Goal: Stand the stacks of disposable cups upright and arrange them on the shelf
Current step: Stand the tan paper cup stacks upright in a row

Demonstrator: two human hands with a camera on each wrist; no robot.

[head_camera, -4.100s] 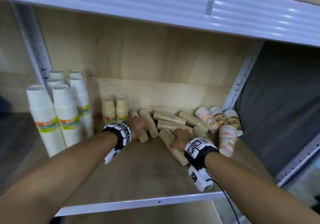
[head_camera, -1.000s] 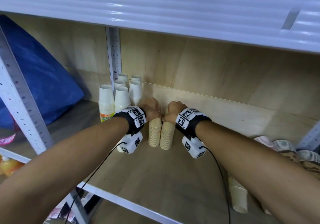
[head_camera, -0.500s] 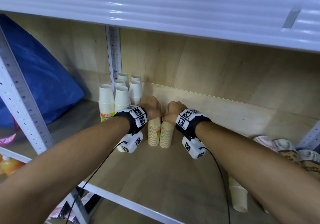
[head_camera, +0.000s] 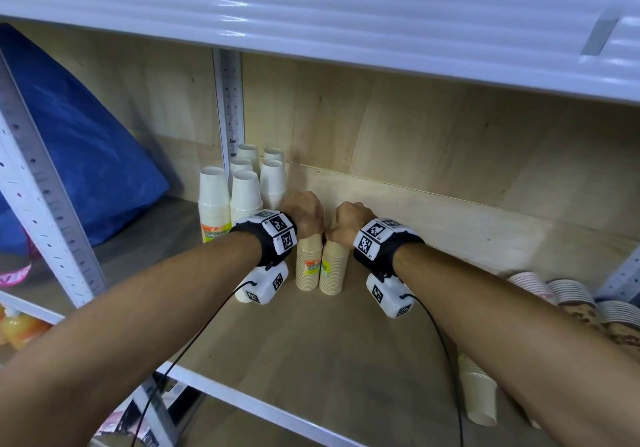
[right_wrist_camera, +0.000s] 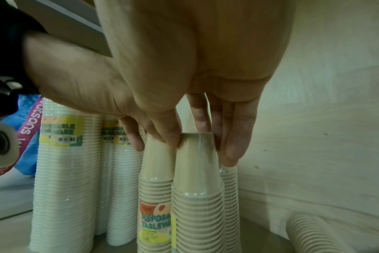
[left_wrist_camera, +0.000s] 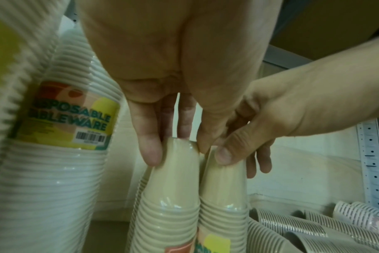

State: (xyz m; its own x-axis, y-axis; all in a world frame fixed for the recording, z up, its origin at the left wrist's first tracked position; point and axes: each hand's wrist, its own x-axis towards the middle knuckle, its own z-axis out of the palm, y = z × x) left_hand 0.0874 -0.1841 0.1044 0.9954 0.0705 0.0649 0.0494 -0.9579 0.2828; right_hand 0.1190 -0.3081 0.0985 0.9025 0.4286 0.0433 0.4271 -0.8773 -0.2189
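Note:
Two beige cup stacks stand upright side by side on the wooden shelf point(head_camera: 346, 342), just right of the white cup stacks point(head_camera: 246, 190). My left hand point(head_camera: 306, 216) grips the top of the left beige stack point(head_camera: 307, 266), fingers and thumb pinching its top cup point(left_wrist_camera: 175, 171). My right hand point(head_camera: 348, 220) grips the top of the right beige stack point(head_camera: 333, 270) in the same way point(right_wrist_camera: 197, 171). The hands nearly touch. In the right wrist view another beige stack point(right_wrist_camera: 228, 188) stands behind the pair.
A beige stack point(head_camera: 479, 391) lies at the front right of the shelf. Patterned cup stacks point(head_camera: 568, 294) lie by the right upright. A white metal post point(head_camera: 228, 107) stands behind the white stacks. A blue bag point(head_camera: 79, 156) fills the bay to the left.
Since four seconds ago both hands carried beige stacks from the lying heap and stood them beside the white stacks. In the last second the stacks turned slightly, and their labels now face front.

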